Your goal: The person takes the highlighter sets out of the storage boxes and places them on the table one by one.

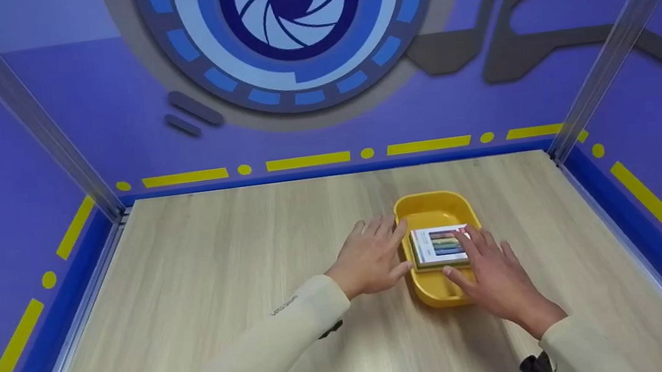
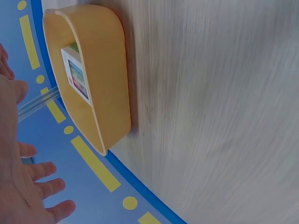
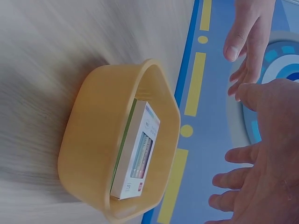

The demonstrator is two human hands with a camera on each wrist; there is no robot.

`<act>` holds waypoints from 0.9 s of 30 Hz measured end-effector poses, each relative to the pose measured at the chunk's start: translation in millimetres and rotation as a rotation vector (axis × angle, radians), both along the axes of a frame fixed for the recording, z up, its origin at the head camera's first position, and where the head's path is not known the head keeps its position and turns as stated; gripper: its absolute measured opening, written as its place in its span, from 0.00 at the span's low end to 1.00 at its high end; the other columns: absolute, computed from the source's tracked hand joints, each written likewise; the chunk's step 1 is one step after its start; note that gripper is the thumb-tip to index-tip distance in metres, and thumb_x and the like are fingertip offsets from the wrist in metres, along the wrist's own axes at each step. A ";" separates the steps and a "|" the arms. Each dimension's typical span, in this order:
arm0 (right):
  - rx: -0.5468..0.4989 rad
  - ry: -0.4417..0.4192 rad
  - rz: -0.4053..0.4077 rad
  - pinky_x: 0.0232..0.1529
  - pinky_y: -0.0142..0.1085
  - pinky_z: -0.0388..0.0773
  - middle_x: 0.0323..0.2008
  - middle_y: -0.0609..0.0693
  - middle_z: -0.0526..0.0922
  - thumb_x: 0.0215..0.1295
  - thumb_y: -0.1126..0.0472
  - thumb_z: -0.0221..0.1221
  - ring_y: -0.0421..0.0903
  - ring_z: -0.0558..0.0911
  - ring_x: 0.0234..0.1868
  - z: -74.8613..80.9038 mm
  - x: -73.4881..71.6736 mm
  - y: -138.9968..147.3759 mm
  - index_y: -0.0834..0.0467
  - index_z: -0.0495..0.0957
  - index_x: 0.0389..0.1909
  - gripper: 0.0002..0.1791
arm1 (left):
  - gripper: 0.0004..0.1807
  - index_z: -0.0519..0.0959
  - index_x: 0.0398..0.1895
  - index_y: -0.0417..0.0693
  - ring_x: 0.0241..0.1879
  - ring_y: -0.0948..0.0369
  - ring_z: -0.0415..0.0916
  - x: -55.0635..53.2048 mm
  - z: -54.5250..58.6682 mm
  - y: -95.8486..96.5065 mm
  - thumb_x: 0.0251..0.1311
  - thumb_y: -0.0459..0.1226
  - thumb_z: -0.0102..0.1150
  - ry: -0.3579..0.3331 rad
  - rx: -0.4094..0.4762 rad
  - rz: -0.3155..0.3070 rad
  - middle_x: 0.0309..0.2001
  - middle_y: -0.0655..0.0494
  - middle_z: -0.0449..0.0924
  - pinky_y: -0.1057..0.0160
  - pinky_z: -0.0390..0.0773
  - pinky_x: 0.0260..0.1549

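Head view: see white windowed box (image 1: 442, 245) w/ row of coloured sticks (pens or pencils, can't tell), lying inside yellow plastic tray (image 1: 431, 201), approx mid-length, window up. Find tray upright on wood-look tabletop (image 1: 222, 275), R of centre, closer to R edge than L edge, fairly nr back edge. Note L hand (image 1: 371, 257) by tray's L side, R hand (image 1: 489, 267) over tray's R side, hiding part of box.

L wrist view: see L fingers (image 2: 50, 188) spread, released, w/ gap to tray rim. Also catch bit of R hand at pic edge. R wrist view: see R fingers (image 3: 231, 179) stretched out, parted, likewise released, apart from box + tray. Note thin green layer under white box; can't tell if same pkg or separate item.

Elsewhere: spot beige sleeves (image 1: 263, 352) on both arms, dark lettering on L one, plus black wrist device (image 1: 537, 369) at R cuff. Beyond tabletop's back edge, see blue-purple wall (image 1: 313, 141) w/ yellow dashes + big round motif (image 1: 289, 1); at back corners, slanting posts (image 1: 619, 37).
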State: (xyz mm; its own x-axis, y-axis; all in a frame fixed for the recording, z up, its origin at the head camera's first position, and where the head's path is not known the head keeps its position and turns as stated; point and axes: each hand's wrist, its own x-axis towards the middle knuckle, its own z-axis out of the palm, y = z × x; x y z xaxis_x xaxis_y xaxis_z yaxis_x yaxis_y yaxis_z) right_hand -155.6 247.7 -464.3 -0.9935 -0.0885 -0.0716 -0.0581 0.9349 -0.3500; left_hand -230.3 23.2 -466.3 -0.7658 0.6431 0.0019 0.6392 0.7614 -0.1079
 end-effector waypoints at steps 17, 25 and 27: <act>-0.022 -0.060 -0.049 0.72 0.66 0.36 0.76 0.61 0.44 0.59 0.23 0.45 0.66 0.44 0.75 -5.3 0.9 6.6 0.55 0.48 0.75 0.54 | 0.43 0.44 0.77 0.56 0.74 0.53 0.52 0.2 -3.5 10.9 0.65 0.66 0.35 -0.004 -0.017 -0.003 0.76 0.52 0.49 0.50 0.58 0.72; -0.022 -0.072 -0.052 0.72 0.65 0.34 0.77 0.61 0.42 0.60 0.24 0.46 0.66 0.41 0.76 -7.2 3.3 9.0 0.56 0.47 0.76 0.54 | 0.43 0.43 0.78 0.58 0.76 0.54 0.50 1.2 -6.3 16.7 0.66 0.66 0.34 -0.053 -0.021 0.009 0.78 0.53 0.47 0.51 0.55 0.74; -0.019 -0.066 -0.051 0.72 0.66 0.35 0.77 0.62 0.43 0.60 0.25 0.46 0.66 0.42 0.75 -7.3 3.1 9.1 0.57 0.47 0.76 0.54 | 0.43 0.44 0.78 0.57 0.75 0.54 0.51 0.5 -6.8 18.5 0.66 0.67 0.33 -0.047 -0.025 0.003 0.77 0.53 0.47 0.51 0.56 0.73</act>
